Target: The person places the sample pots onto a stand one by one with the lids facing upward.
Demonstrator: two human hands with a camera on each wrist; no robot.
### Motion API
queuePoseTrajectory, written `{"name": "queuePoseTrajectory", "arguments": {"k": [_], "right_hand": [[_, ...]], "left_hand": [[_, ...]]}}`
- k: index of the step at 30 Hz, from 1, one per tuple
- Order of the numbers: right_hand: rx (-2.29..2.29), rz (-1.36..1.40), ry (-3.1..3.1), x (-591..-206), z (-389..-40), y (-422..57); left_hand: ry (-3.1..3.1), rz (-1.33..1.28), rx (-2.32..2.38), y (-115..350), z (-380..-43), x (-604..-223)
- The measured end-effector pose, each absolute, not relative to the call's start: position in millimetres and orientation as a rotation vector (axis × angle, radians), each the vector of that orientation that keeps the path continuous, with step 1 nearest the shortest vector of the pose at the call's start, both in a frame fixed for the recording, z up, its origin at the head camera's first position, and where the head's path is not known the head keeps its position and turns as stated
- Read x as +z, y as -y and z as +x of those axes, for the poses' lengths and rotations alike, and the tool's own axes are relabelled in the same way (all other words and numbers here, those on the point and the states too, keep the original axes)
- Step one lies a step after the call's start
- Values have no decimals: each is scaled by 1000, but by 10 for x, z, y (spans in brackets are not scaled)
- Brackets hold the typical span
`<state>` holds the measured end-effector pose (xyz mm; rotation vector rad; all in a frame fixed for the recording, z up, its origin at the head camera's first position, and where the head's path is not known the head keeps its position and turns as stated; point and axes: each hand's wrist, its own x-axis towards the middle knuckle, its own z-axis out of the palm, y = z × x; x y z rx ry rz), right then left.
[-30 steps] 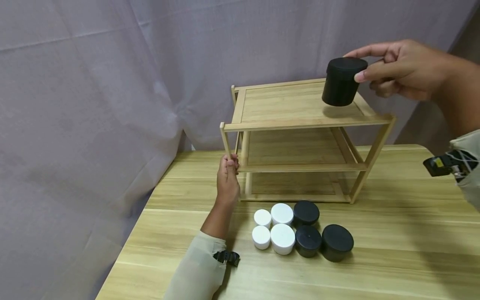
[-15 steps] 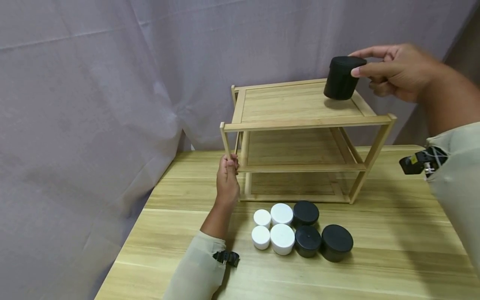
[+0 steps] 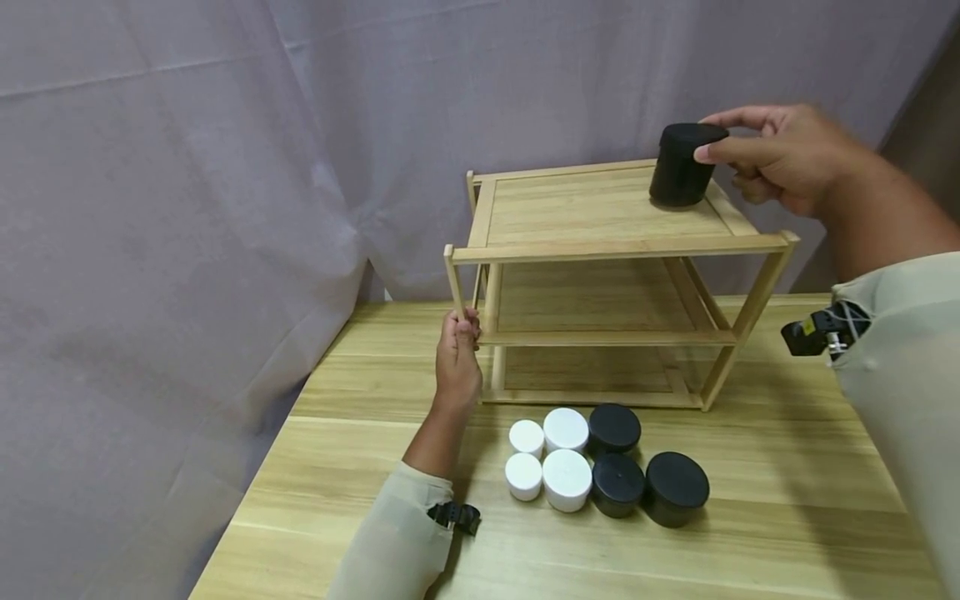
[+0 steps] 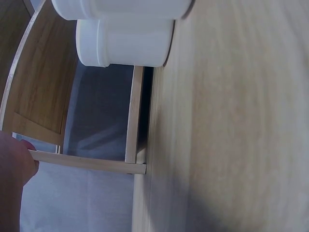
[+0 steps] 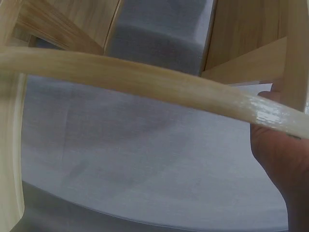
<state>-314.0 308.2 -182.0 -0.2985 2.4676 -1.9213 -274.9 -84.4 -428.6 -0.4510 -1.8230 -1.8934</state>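
Note:
A three-tier wooden rack (image 3: pixel 585 208) stands on the table. My left hand (image 3: pixel 457 362) grips its front left post, just beside the middle tier; the left wrist view shows that hand (image 4: pixel 17 164) at the upright. Between thumb and fingers my right hand (image 3: pixel 791 162) pinches a black lidded jar (image 3: pixel 677 177) near its lid. The jar is upright, its base right at the top shelf's surface, toward the right end. In the right wrist view the hand (image 5: pixel 277 157) shows partly behind the rack's side frame, and the jar is hidden.
In front of the rack, on the wooden table (image 3: pixel 360 475), stand two small white jars (image 3: pixel 523 475), two larger white jars (image 3: pixel 567 479) and three black jars (image 3: pixel 677 487), close together. A grey cloth (image 3: pixel 187 250) hangs behind and to the left.
My right hand has lowered the black jar from above the top shelf down to its surface, and the right forearm has come further left into view. The left hand keeps its grip.

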Motion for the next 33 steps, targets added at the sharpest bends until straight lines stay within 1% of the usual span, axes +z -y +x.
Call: {"name": "queuePoseTrajectory", "arguments": {"k": [14, 33], "right_hand": [[-1931, -277, -2487, -1842, -3142, -3100], [-1703, -313, -2611, -1849, -3125, -3095]], "left_hand": [[1827, -445, -1900, 825, -2771, -4290], [1816, -446, -1886, 841, -2777, -4307]]}}
